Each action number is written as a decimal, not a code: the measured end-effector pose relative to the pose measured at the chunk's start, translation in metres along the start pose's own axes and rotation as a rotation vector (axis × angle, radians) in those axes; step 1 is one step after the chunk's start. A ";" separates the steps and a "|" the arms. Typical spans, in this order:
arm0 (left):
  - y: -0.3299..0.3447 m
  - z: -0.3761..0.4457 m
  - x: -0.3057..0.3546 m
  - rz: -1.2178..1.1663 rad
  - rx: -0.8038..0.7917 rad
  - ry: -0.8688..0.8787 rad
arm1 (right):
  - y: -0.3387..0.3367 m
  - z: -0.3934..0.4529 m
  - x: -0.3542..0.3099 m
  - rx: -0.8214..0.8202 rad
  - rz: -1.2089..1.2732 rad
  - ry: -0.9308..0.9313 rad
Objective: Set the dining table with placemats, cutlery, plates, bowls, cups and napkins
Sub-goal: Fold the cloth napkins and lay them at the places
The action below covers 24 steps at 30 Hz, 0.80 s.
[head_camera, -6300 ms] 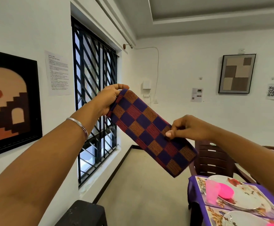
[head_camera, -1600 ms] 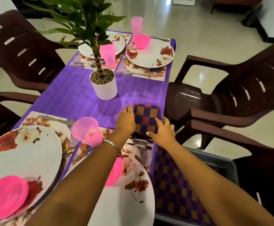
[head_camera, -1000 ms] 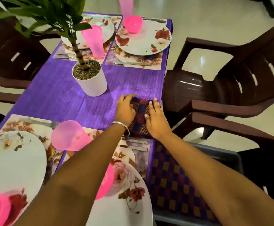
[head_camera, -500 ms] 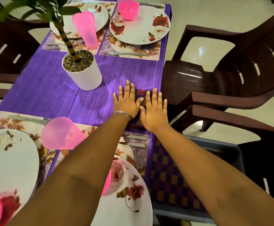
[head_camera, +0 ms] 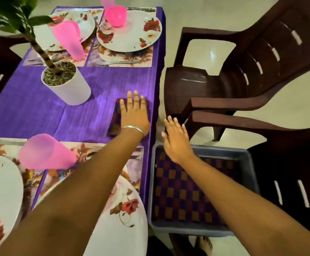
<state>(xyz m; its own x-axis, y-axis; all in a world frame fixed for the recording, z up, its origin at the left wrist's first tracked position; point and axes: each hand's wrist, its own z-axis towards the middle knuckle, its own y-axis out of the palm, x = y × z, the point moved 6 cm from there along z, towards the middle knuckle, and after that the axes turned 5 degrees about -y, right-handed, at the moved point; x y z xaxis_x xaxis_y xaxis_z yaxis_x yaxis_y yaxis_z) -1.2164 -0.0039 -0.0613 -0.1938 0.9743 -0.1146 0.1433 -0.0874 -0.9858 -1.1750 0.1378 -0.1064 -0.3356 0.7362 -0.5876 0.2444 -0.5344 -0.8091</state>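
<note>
Pressing flat on a folded checked napkin [head_camera: 116, 124], the left hand [head_camera: 134, 115] keeps its fingers straight and spread, gripping nothing; the napkin lies on the purple-clothed surface [head_camera: 87, 111], just right of the white plant pot [head_camera: 67, 87]. The right hand [head_camera: 176, 139] hovers off the edge, fingers straight and loose, empty, above a grey tub [head_camera: 246, 159] holding more checked cloth [head_camera: 180, 193]. Most of the setting looks done: floral placemats, plates, pink cups [head_camera: 67, 38] and a pink bowl [head_camera: 115, 15] stand beyond the pot, with a knife [head_camera: 118, 62] beside one plate [head_camera: 130, 34]. Napkins for the other places probably remain. A brown chair [head_camera: 224, 80] stands close right of the pot, crowding the reach.
</note>
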 end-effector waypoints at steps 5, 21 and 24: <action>0.003 -0.060 0.100 -0.194 0.111 0.269 | 0.014 -0.107 0.106 -0.128 -0.089 0.232; 0.277 -0.158 0.180 -0.218 -0.802 0.081 | 0.069 -0.100 0.266 -0.427 -0.195 0.300; 0.296 -0.162 0.182 -0.250 -0.823 0.031 | 0.086 -0.075 0.270 -0.434 -0.176 0.207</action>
<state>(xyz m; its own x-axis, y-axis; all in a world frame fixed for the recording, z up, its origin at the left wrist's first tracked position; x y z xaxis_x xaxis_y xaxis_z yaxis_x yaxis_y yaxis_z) -1.0517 0.1808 -0.3541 -0.2886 0.9511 0.1098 0.7602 0.2973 -0.5776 -1.1763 0.3216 -0.3341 -0.2295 0.8897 -0.3946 0.5707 -0.2054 -0.7951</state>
